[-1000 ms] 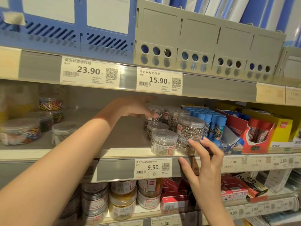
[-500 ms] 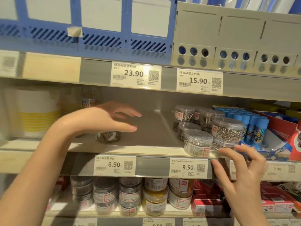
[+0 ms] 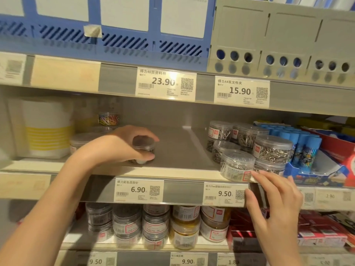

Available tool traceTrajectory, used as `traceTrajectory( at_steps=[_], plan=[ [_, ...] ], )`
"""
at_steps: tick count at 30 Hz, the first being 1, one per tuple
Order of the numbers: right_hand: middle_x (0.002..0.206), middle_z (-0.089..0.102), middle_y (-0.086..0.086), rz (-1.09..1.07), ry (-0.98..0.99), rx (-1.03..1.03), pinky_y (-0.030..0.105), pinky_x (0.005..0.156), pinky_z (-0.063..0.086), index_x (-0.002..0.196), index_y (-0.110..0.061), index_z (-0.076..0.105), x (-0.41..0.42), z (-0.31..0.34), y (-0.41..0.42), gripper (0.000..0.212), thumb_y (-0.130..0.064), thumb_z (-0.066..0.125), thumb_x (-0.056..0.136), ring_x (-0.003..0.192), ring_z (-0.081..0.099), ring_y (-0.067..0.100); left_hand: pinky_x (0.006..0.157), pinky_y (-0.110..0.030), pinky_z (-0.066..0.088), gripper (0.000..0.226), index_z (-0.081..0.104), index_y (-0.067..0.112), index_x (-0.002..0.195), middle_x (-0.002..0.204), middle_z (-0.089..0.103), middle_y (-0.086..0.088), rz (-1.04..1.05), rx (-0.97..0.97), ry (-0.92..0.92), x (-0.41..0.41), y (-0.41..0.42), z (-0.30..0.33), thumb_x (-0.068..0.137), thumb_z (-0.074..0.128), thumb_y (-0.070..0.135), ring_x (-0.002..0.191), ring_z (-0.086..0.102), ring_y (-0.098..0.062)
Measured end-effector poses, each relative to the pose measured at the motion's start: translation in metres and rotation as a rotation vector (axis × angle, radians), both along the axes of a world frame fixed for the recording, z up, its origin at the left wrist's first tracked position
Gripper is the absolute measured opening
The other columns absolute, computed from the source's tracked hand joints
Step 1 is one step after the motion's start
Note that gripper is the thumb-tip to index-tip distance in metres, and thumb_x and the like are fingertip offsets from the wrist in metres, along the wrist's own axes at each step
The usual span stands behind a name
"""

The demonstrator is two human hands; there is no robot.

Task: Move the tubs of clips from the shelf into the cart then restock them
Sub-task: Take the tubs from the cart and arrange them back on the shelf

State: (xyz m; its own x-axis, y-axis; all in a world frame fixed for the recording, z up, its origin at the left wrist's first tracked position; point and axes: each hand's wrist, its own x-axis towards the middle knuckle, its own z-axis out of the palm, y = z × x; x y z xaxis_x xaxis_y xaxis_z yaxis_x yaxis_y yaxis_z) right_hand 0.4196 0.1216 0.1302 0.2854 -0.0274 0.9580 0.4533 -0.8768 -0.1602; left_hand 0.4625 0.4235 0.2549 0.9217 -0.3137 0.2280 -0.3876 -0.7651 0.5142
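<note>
On the middle shelf my left hand curls its thumb and fingers round a small clear tub of clips standing near the shelf's front. More clear tubs of coloured clips sit behind my wrist at the back left. To the right stands a stacked cluster of silver clip tubs; the frontmost tub is at the shelf edge. My right hand is held with straight fingers against the shelf's price strip, fingertips just below that front tub.
Blue glue sticks in a display box stand right of the silver tubs. A white and yellow pack fills the shelf's left end. The shelf below holds stacked round tubs and red boxes. File holders sit above.
My left hand swung from the silver tubs on the right to the left part of the shelf and closed round a small tub. My right hand stayed at the shelf edge.
</note>
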Motion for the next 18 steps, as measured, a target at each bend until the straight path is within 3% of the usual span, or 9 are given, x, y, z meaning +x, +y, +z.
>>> traceTrajectory(
  at_steps=[3, 10, 14, 18],
  plan=[
    [0.118, 0.048, 0.002, -0.002, 0.003, 0.019, 0.043, 0.115, 0.018, 0.121, -0.017, 0.051, 0.001, -0.002, 0.000, 0.036, -0.039, 0.043, 0.093, 0.115, 0.042, 0.024, 0.092, -0.019, 0.041, 0.040, 0.057, 0.044, 0.107, 0.115, 0.057, 0.021, -0.078, -0.007, -0.011, 0.005, -0.019, 0.006, 0.074, 0.076, 0.032, 0.108, 0.053, 0.003],
    [0.120, 0.046, -0.003, 0.002, 0.003, 0.045, 0.043, 0.113, 0.020, 0.123, -0.022, 0.048, 0.002, -0.002, 0.002, 0.034, -0.034, 0.046, 0.091, 0.121, 0.035, 0.009, 0.074, -0.001, 0.043, 0.038, 0.055, 0.041, 0.105, 0.107, 0.059, 0.023, -0.253, -0.112, -0.119, 0.022, -0.092, 0.028, 0.073, 0.075, 0.036, 0.095, 0.052, 0.011],
    [0.121, 0.045, -0.006, 0.004, 0.016, 0.047, 0.040, 0.114, 0.018, 0.125, -0.024, 0.047, 0.001, -0.004, 0.000, 0.037, -0.032, 0.048, 0.089, 0.124, 0.029, -0.002, 0.090, -0.016, 0.046, 0.040, 0.052, 0.036, 0.105, 0.101, 0.056, 0.023, -0.302, -0.253, -0.105, 0.029, -0.134, 0.035, 0.072, 0.075, 0.035, 0.099, 0.057, -0.002],
    [0.121, 0.045, -0.007, 0.003, 0.021, 0.027, 0.037, 0.115, 0.017, 0.126, -0.026, 0.046, 0.000, -0.003, -0.002, 0.038, -0.032, 0.048, 0.089, 0.121, 0.035, 0.005, 0.092, -0.021, 0.045, 0.032, 0.055, 0.034, 0.098, 0.102, 0.056, 0.019, -0.306, -0.262, -0.111, 0.032, -0.157, 0.031, 0.075, 0.076, 0.027, 0.104, 0.057, -0.007]
  ],
)
